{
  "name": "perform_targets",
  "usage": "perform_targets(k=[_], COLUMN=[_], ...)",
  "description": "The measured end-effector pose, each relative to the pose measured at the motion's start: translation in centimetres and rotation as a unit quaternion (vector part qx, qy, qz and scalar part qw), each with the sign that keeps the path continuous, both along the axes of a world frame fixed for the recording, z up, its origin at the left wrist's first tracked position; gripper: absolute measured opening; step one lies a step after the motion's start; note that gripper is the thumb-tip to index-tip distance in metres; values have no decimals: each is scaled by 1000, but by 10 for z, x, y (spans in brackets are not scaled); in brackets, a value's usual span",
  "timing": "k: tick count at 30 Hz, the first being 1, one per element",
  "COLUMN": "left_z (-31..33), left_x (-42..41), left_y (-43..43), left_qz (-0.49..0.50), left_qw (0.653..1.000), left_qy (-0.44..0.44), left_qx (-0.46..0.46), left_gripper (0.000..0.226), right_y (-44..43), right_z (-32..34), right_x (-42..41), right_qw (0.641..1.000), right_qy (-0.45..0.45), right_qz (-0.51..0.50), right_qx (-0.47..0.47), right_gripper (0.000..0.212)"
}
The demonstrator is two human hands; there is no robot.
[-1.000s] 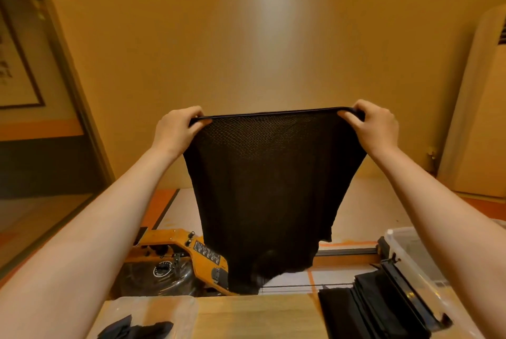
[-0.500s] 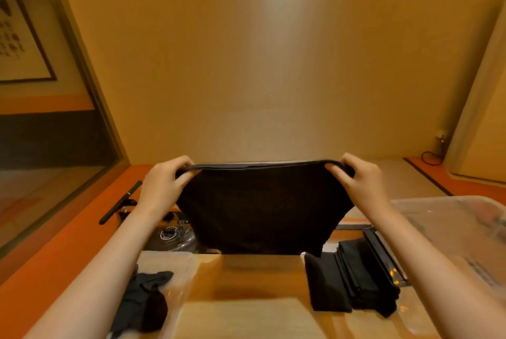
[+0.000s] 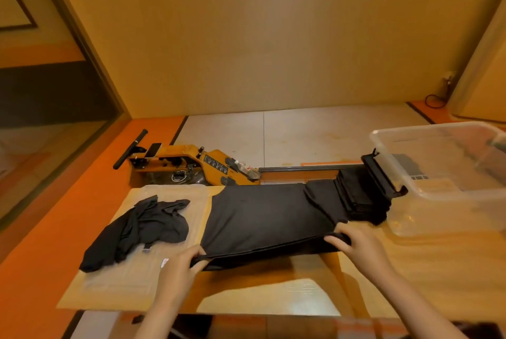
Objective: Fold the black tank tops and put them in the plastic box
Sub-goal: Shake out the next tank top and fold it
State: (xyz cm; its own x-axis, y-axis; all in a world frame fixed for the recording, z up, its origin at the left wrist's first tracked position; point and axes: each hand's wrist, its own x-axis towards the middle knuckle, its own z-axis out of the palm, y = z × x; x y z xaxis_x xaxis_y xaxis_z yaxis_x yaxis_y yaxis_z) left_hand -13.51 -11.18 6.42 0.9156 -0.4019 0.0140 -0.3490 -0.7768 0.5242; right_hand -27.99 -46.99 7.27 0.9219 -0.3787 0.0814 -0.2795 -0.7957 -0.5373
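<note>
Head cam looks down at a wooden table [image 3: 427, 264] with a black tank top [image 3: 262, 218] spread flat across the middle of the frame. Both hands are pinching its near hem: the left hand [image 3: 180, 264] has its fingers curled over the lower-left corner of the fabric, and the right hand [image 3: 356, 243] grips the lower-right corner, thumb on top, fingers tucked under as far as I can tell. So both are closed on cloth, not open at all, and the hem is stretched fairly taut between them, lifted slightly off the table. The rest of the top runs away from the hands toward the upper right, where it touches a stack of folded black tops [image 3: 358, 199]. Left of centre, a crumpled black tank top [image 3: 142, 229] lies on a clear plastic lid [image 3: 175, 191], just beside the flat one. At the right edge sits the clear plastic box [image 3: 427, 185], well apart from both hands. Beyond the table's far edge, on the floor, is a yellow machine [image 3: 197, 163].
</note>
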Motion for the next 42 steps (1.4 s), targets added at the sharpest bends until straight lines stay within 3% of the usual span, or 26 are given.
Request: perform_targets(k=[8,16,20,29,36,42], left_z=[-8,-11,-5,20,60,86], left_x=[-49,-87,-95,-80,-33,29], left_y=[62,116,133,145,115,85], left_qz=[-36,-44,-41,21,44,45], left_qw=[996,980,973,957,952,954], left_qy=[58,149,153,153,104,116], left_qx=[-63,-127,-165,-247,-284,-274], left_gripper=[25,25,29,15,7,11], right_y=[57,110,121,119,88,40], right_z=[-18,-31,-28,4,43,64], right_x=[-72,-144,-167,-165,-109,-43], right_qw=[998,993,994,984,947,930], right_qy=[69,81,45,-76,-204,-238], right_qz=[-10,-28,-48,-113,-174,-175], right_qx=[-4,82,88,116,177,218], right_gripper=[23,12,17,18,11,6])
